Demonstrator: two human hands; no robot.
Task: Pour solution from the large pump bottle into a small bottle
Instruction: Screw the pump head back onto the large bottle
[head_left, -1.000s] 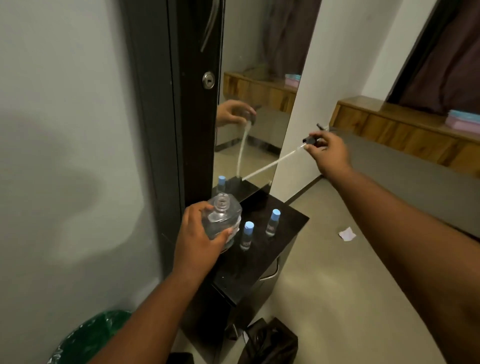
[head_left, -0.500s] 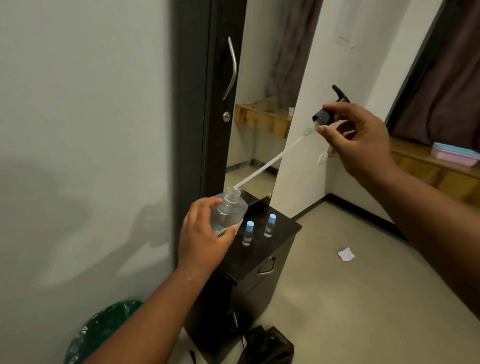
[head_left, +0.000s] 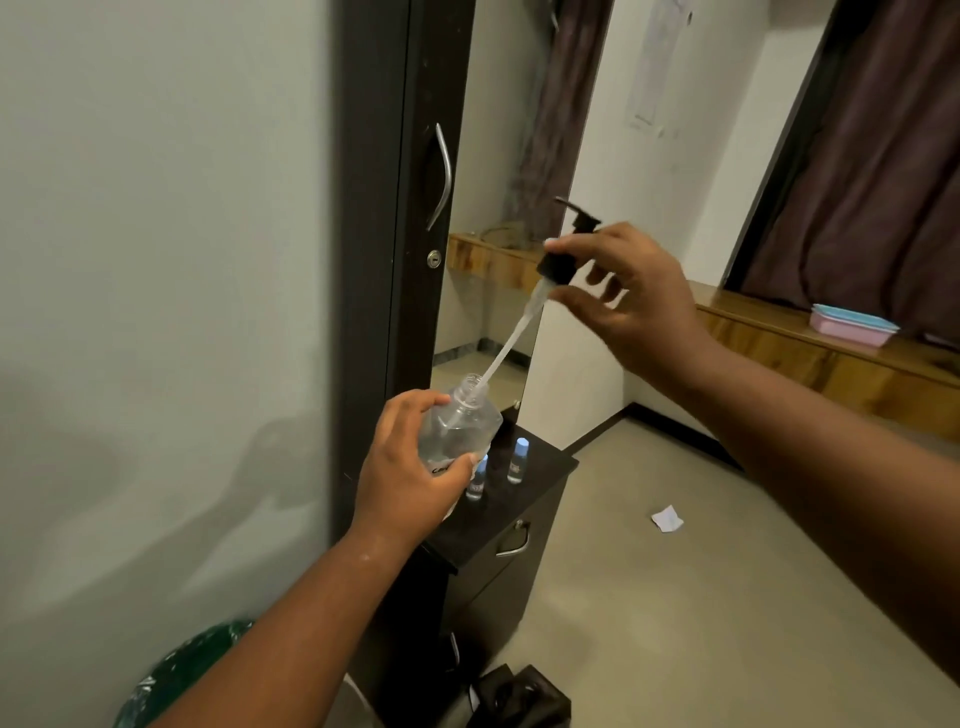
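Clear plastic, the large bottle sits tilted in the left hand, whose fingers are wrapped closed around its body, held in the air just above the dark bench. Its neck is open, and the pale dip tube runs slantwise down into the mouth. The right hand pinches the black pump head at the collar, thumb and forefinger closed on it, the other fingers loosely spread. Two small bottles with blue caps stand upright on the bench: one in plain view, the other partly behind the left hand. A scrap of paper lies on the floor
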